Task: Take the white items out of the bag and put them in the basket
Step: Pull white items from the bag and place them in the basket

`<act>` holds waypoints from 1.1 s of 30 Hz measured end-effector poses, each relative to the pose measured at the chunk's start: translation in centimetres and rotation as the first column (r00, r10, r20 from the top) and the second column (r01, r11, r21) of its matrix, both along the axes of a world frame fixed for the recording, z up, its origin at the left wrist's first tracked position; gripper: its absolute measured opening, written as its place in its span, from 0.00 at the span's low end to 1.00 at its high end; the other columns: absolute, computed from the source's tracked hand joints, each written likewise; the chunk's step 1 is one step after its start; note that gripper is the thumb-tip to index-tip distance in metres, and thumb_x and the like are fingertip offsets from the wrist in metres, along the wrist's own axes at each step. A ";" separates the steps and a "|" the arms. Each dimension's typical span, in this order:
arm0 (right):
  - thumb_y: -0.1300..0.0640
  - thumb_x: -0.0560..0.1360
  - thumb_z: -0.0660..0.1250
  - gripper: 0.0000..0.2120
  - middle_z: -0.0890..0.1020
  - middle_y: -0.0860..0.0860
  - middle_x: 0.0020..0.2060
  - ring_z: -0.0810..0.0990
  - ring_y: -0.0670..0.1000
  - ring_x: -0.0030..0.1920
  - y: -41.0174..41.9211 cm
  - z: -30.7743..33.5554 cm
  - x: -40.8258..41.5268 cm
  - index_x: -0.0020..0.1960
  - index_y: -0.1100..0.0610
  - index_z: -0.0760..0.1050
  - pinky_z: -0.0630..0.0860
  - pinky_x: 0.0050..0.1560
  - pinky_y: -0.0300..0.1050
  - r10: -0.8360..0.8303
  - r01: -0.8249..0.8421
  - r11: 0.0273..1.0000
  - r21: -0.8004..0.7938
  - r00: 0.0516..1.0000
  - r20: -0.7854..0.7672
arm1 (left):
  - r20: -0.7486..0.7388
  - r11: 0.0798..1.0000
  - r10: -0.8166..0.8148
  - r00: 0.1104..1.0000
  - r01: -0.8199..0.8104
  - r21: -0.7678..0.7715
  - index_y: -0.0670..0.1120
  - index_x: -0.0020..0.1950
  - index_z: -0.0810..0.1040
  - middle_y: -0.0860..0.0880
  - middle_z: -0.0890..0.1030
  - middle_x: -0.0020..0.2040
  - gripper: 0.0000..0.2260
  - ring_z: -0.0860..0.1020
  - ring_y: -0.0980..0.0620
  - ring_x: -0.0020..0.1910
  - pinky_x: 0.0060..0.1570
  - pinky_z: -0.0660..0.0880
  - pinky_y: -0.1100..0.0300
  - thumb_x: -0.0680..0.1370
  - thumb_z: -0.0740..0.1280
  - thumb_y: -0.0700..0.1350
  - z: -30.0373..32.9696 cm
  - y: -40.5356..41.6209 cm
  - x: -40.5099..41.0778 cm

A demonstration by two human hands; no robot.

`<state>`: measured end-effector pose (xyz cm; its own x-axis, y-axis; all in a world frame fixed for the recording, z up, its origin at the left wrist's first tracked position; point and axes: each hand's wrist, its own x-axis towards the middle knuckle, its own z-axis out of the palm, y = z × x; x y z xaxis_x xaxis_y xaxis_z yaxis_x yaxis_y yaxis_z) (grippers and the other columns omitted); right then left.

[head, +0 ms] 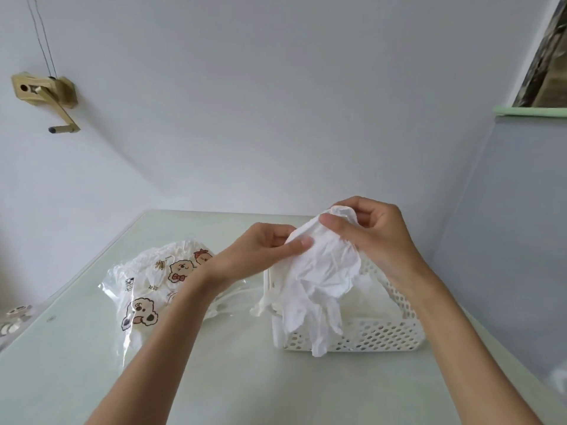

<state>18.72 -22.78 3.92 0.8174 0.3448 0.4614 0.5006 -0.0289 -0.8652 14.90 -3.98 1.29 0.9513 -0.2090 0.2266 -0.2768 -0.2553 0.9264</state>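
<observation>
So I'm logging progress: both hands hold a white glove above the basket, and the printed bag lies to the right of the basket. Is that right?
Not quite. In the head view the printed bag lies to the left of the basket, not the right. The rest holds: the left hand and right hand both pinch the white glove above the basket.

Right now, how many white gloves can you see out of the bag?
1 for certain: a white glove held by the left hand and right hand over the basket. More may lie hidden in the basket.
</observation>
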 end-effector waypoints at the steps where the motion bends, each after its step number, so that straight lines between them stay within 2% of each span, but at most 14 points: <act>1: 0.59 0.69 0.75 0.03 0.83 0.48 0.32 0.80 0.45 0.33 -0.8 0.3 0.0 0.41 0.58 0.81 0.75 0.34 0.35 -0.016 0.016 0.999 -0.030 1.000 0.006 | 0.033 0.999 0.040 0.999 -0.040 -0.020 0.51 0.37 0.82 0.54 0.81 0.34 0.10 0.78 0.59 0.34 0.38 0.72 0.66 0.77 0.67 0.50 0.1 -0.3 0.0; 3: 0.58 0.70 0.74 0.03 0.84 0.50 0.33 0.80 0.45 0.33 -2.6 0.6 -0.1 0.42 0.58 0.83 0.75 0.34 0.35 -0.025 0.024 0.995 -0.101 1.000 -0.008 | 0.103 0.992 0.117 0.988 -0.112 -0.058 0.52 0.29 0.80 0.57 0.77 0.29 0.15 0.74 0.61 0.29 0.32 0.68 0.70 0.76 0.69 0.48 0.1 -0.6 0.1; 6: 0.55 0.72 0.71 0.08 0.86 0.56 0.39 0.83 0.51 0.41 -4.8 0.3 0.2 0.47 0.57 0.84 0.79 0.43 0.36 -0.063 0.055 0.992 -0.110 0.995 -0.078 | 0.179 0.993 0.120 0.976 -0.114 -0.044 0.49 0.28 0.79 0.54 0.75 0.28 0.16 0.71 0.56 0.29 0.31 0.67 0.67 0.76 0.69 0.50 0.5 -1.0 0.1; 10: 0.52 0.75 0.67 0.10 0.85 0.54 0.47 0.82 0.54 0.53 -6.1 0.5 1.3 0.51 0.56 0.83 0.74 0.60 0.46 -0.115 0.123 0.992 0.029 0.976 -0.187 | 0.180 0.998 0.034 0.983 -0.025 -0.049 0.38 0.44 0.83 0.42 0.83 0.39 0.15 0.82 0.50 0.39 0.41 0.79 0.61 0.79 0.64 0.48 0.8 -2.1 0.3; 12: 0.56 0.78 0.64 0.08 0.84 0.50 0.43 0.80 0.50 0.49 -5.7 1.0 1.9 0.48 0.55 0.82 0.71 0.57 0.45 -0.084 0.118 0.984 0.132 0.968 -0.238 | 0.150 0.998 -0.007 0.989 0.016 -0.061 0.37 0.53 0.83 0.41 0.84 0.49 0.15 0.83 0.48 0.49 0.49 0.80 0.59 0.81 0.62 0.46 0.6 -2.8 0.5; 16: 0.59 0.76 0.63 0.08 0.78 0.48 0.36 0.76 0.48 0.41 -4.5 2.0 2.8 0.41 0.55 0.80 0.67 0.47 0.43 -0.158 0.230 0.947 0.226 0.942 -0.297 | 0.097 0.995 -0.080 0.992 0.085 -0.044 0.38 0.57 0.82 0.45 0.84 0.53 0.15 0.82 0.50 0.54 0.58 0.77 0.56 0.82 0.60 0.46 0.1 -4.4 0.8; 19: 0.59 0.75 0.64 0.08 0.74 0.51 0.34 0.73 0.48 0.36 -4.6 2.0 3.7 0.39 0.58 0.79 0.68 0.38 0.40 -0.397 0.413 0.907 0.085 0.904 -0.157 | 0.109 0.995 -0.079 0.991 0.085 -0.053 0.39 0.58 0.82 0.46 0.84 0.53 0.15 0.82 0.51 0.54 0.60 0.76 0.55 0.82 0.60 0.46 -0.2 -5.2 1.3; 21: 0.56 0.77 0.62 0.10 0.72 0.50 0.31 0.69 0.47 0.32 -5.0 1.4 4.2 0.41 0.60 0.76 0.66 0.36 0.42 -0.523 0.535 0.844 -0.052 0.839 0.151 | 0.142 0.993 -0.008 0.990 0.024 -0.111 0.38 0.56 0.82 0.44 0.84 0.52 0.15 0.83 0.50 0.53 0.59 0.77 0.55 0.82 0.60 0.46 -0.1 -5.7 1.5; 23: 0.54 0.80 0.60 0.10 0.71 0.49 0.26 0.66 0.47 0.27 -5.6 0.4 4.4 0.46 0.57 0.76 0.65 0.33 0.42 -0.495 0.605 0.789 -0.110 0.731 0.469 | 0.132 0.973 0.108 0.985 -0.077 -0.218 0.37 0.55 0.82 0.44 0.85 0.50 0.15 0.83 0.51 0.51 0.55 0.78 0.61 0.82 0.60 0.45 0.2 -5.9 2.1; 25: 0.52 0.81 0.59 0.11 0.75 0.51 0.26 0.69 0.51 0.25 -6.3 -0.3 4.5 0.52 0.56 0.78 0.66 0.31 0.42 -0.423 0.630 0.767 -0.121 0.639 0.643 | 0.082 0.950 0.196 0.977 -0.169 -0.262 0.37 0.51 0.82 0.44 0.84 0.46 0.16 0.83 0.50 0.44 0.50 0.78 0.63 0.82 0.61 0.48 0.4 -5.6 3.0; 27: 0.52 0.80 0.61 0.11 0.75 0.47 0.25 0.69 0.48 0.25 -7.1 -0.4 4.6 0.54 0.57 0.80 0.65 0.31 0.37 -0.381 0.636 0.762 -0.126 0.597 0.706 | 0.081 0.957 0.221 0.972 -0.200 -0.210 0.41 0.44 0.77 0.45 0.74 0.39 0.17 0.73 0.47 0.38 0.44 0.71 0.56 0.79 0.62 0.55 0.4 -5.5 3.5; 29: 0.53 0.79 0.65 0.10 0.67 0.44 0.21 0.65 0.47 0.24 -7.4 -0.2 4.7 0.51 0.58 0.81 0.61 0.29 0.33 -0.375 0.614 0.780 -0.122 0.615 0.694 | 0.122 0.958 0.255 0.959 -0.234 -0.166 0.41 0.39 0.70 0.47 0.66 0.37 0.19 0.65 0.50 0.36 0.40 0.63 0.56 0.79 0.61 0.56 0.3 -5.6 3.8; 31: 0.52 0.77 0.67 0.10 0.68 0.51 0.20 0.64 0.49 0.22 -7.5 0.0 4.7 0.49 0.57 0.82 0.65 0.28 0.35 -0.364 0.543 0.826 -0.149 0.717 0.594 | 0.173 0.936 0.333 0.927 -0.302 -0.181 0.40 0.36 0.64 0.47 0.62 0.33 0.19 0.61 0.51 0.32 0.35 0.59 0.57 0.82 0.59 0.50 0.1 -6.0 3.8; 33: 0.54 0.75 0.70 0.04 0.79 0.55 0.25 0.75 0.51 0.23 -7.7 0.3 4.5 0.47 0.53 0.82 0.76 0.31 0.38 -0.327 0.428 0.889 -0.162 0.842 0.429 | 0.255 0.910 0.414 0.874 -0.394 -0.127 0.44 0.35 0.64 0.51 0.62 0.30 0.18 0.61 0.51 0.31 0.33 0.60 0.57 0.82 0.58 0.51 -0.4 -5.9 3.9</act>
<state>23.22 -30.46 4.17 0.6845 0.1864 0.7048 0.6931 -0.4660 -0.5499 18.79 -9.91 0.90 0.8491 0.2057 0.4866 -0.4051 -0.3375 0.8497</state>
